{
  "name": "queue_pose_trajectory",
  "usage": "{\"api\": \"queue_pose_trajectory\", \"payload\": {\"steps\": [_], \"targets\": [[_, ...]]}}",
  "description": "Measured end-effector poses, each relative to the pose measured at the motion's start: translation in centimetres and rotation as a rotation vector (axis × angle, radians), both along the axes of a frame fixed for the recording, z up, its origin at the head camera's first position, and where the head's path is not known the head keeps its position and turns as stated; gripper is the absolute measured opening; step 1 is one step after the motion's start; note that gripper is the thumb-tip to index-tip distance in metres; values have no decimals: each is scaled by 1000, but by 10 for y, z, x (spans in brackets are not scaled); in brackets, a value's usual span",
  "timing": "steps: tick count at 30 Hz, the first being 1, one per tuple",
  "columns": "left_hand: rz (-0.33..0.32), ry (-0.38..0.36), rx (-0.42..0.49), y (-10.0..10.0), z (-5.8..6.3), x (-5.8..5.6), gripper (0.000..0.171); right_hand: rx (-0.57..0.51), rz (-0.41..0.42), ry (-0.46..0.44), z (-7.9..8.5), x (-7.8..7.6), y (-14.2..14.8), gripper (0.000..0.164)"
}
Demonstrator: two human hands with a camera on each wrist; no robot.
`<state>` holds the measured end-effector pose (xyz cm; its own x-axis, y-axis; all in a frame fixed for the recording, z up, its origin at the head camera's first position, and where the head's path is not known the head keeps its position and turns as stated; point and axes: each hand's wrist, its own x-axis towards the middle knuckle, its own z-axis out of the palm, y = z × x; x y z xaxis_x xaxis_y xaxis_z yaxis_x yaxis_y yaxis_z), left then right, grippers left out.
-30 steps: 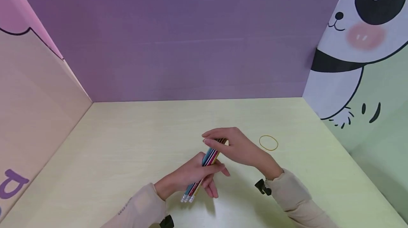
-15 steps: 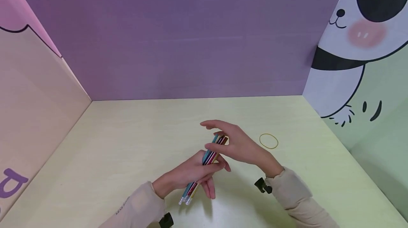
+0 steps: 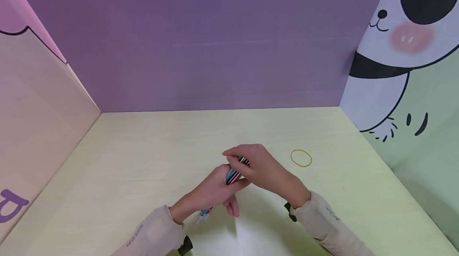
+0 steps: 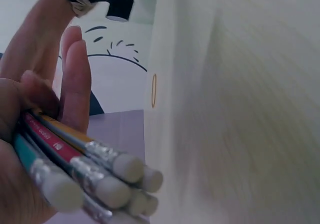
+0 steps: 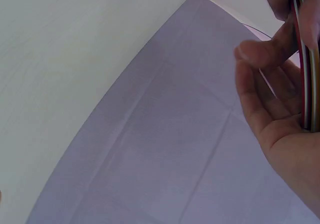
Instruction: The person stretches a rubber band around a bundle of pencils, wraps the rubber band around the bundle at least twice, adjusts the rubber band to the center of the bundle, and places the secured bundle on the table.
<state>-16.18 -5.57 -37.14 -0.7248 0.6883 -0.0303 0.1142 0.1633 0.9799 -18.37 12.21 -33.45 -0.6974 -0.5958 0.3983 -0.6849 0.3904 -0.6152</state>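
A bundle of several pencils (image 3: 233, 176) slants between the two hands, striped in blue, red and dark colours. My left hand (image 3: 212, 189) grips it around the middle, with some fingers stretched out below. White erasers (image 4: 112, 191) in silver ferrules poke out beneath that hand, at uneven heights in the left wrist view. My right hand (image 3: 255, 165) curls its thumb and fingers round the upper ends, which reach into its palm in the right wrist view. Most of the bundle's middle is hidden by the hands.
A thin yellow rubber band (image 3: 301, 158) lies on the pale tabletop (image 3: 150, 148), to the right of the hands. A purple wall (image 3: 215, 49) stands at the back. Printed side panels close in the left and right.
The right hand opened its fingers apart half a second ago, then came down and left and closed round the pencil tops. Less of the bundle shows above the left hand now.
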Motion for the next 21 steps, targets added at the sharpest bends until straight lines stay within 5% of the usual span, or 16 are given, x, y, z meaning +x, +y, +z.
{"api": "queue_pose_trajectory", "payload": {"steps": [3,8,15,21], "targets": [[10,54,-23,0,0,1,35,17,-28,24,0,1,-1,37],[43,123,-45,1,-2,2,49,-171,-2,-74,-2,1,-7,69],[88,348,-134,0,-1,0,32,-300,-9,-171,-7,2,-13,53],[79,343,-150,-1,1,-1,23,-360,88,-221,-6,-1,-12,44]]}}
